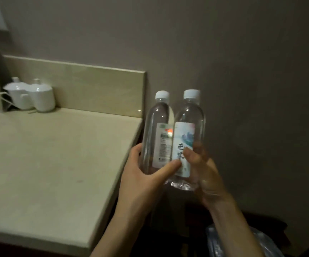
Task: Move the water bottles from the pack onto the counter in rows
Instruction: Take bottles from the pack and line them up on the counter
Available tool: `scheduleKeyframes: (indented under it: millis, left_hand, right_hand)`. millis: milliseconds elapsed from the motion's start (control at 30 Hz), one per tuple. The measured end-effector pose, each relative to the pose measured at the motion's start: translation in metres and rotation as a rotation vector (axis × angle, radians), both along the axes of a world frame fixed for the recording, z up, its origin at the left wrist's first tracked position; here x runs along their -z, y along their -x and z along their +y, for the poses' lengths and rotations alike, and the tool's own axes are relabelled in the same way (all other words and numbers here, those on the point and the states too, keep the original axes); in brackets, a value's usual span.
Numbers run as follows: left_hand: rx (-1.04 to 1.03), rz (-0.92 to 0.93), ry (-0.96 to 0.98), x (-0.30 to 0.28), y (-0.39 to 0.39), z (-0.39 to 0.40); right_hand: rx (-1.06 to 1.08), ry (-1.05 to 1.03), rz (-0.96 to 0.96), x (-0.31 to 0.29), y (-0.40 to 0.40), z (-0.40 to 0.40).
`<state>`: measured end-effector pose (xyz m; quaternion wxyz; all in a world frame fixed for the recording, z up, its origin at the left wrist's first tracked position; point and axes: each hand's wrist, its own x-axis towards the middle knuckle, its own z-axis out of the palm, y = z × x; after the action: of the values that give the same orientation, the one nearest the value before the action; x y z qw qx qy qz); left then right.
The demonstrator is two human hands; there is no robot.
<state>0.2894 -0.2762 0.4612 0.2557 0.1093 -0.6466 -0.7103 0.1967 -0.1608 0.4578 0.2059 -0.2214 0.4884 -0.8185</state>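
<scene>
Left hand: my left hand curls round the lower body of the left water bottle, thumb stretched across the front so that its tip reaches the neighbouring bottle.
Right hand: my right hand grasps the right water bottle near its base, thumb on the label and fingers wrapped behind.
Why held so: I judge that I am pressing the two bottles together, side against side, so they travel as a pair and can be set down next to each other to begin a row.
Bottles: both are clear, full, upright, with white caps; they touch along their sides and are in the air, just beyond the right edge of the counter, against the grey wall.
Counter: the beige stone counter fills the left of the view, with a low backsplash along its rear edge; no bottles stand on it in view.
Pack: crinkled clear plastic at the bottom right, below my right forearm, looks like the bottle pack; it is dim, and I cannot tell how many bottles remain.
Other things: two white lidded cups stand at the rear left corner of the counter, touching each other.
In the way: nothing lies between the bottles and the near right part of the counter; the cups are well apart from that path.
</scene>
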Motion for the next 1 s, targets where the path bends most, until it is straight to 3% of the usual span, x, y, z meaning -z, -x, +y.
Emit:
scheduleKeyframes:
  millis: [267, 367, 500, 667, 1000]
  left_hand:
    - [0.178, -0.126, 0.304, -0.031, -0.028, -0.099]
    - [0.1, -0.208, 0.44, -0.035, -0.023, -0.127]
    - [0.1, -0.246, 0.36, -0.035, -0.014, -0.154]
    - [-0.004, -0.138, 0.283, -0.031, -0.004, -0.183]
    - [-0.083, -0.102, 0.279, -0.025, 0.025, -0.261]
  right_hand:
    - [-0.129, -0.135, 0.223, -0.031, -0.006, -0.055]
    - [-0.171, -0.205, 0.325, -0.036, 0.003, -0.074]
    - [-0.212, -0.25, 0.399, -0.038, 0.016, -0.11]
    - [-0.287, -0.267, 0.402, -0.034, 0.023, -0.161]
    - [-0.156, -0.322, 0.318, -0.026, 0.03, -0.244]
